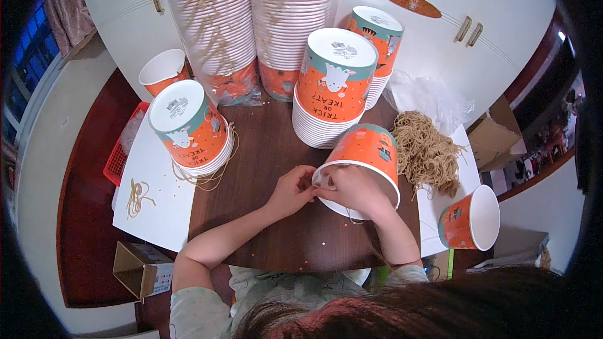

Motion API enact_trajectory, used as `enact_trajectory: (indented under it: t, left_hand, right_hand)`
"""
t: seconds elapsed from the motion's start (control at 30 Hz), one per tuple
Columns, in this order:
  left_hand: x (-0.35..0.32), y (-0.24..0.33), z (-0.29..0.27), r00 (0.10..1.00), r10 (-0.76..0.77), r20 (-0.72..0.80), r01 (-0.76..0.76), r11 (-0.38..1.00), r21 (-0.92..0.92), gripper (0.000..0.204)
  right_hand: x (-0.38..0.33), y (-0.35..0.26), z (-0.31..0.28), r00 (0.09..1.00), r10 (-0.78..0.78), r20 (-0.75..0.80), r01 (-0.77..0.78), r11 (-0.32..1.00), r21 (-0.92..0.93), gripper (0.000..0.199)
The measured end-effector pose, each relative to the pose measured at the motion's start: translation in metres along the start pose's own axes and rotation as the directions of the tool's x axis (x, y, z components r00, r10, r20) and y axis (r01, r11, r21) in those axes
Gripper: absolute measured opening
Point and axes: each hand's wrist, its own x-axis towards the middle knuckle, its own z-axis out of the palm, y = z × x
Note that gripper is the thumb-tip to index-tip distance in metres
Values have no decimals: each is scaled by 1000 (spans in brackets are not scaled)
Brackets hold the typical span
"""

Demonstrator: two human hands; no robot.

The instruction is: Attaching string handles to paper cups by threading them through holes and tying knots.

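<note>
An orange and teal paper bucket (367,144) lies tilted on the brown table, its white-rimmed mouth facing me. My left hand (294,191) is closed at the left side of that rim, fingertips pinched on the edge. Reaching into the mouth, my right hand (357,189) has its fingers bent together against the inner wall near the same spot. What its fingertips hold is too small to make out. A short piece of tan cord (353,218) shows below the rim under my right wrist. To the right of the bucket sits a tangled heap of tan cord (427,150).
Upside-down bucket stacks stand at left (191,127), centre (336,91) and back right (380,41). Tall plastic-wrapped stacks (210,25) rise behind. One loose bucket (468,218) lies at the right edge, another (162,70) at back left. Loose cord (139,199) lies on the white left surface.
</note>
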Motion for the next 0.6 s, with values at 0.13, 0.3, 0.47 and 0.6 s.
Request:
enact_trajectory:
  t: [0.13,0.3,0.47,0.6]
  left_hand:
    - [0,-1,-2,999,-11,32,10,999,36,31]
    - [-1,1,-1,1000,6,5,-6,1000,13,29]
    - [-1,-2,-1,1000,-3,-11,3,1000,-19,27]
    - [-1,0,-1,1000,9,-8,-9,1000,-1,26]
  right_hand:
    - [3,4,7,999,-32,27,32,999,7,34]
    - [6,-1,7,999,-6,36,3,996,89,35]
    - [9,0,14,1000,0,19,-1,999,51,35]
    - [9,2,16,1000,2,19,-3,998,64,30]
